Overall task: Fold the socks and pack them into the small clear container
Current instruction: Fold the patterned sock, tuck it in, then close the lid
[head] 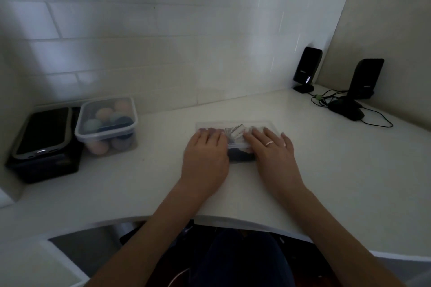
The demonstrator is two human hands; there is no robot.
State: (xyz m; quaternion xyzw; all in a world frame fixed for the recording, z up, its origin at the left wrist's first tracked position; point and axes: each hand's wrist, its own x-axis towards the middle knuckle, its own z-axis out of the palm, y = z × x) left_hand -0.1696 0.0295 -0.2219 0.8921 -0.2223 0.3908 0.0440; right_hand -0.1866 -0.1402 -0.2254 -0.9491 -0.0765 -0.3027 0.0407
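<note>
With the left hand [205,154] and right hand [270,149] spread flat on the lid [235,145] of the container [234,124] at mid-counter [116,182], socks [235,134] inside, press evenly at both ends until it likely seats.

Both hands [205,154] [271,147] press flat on seemingly lidded container [235,128].
</note>
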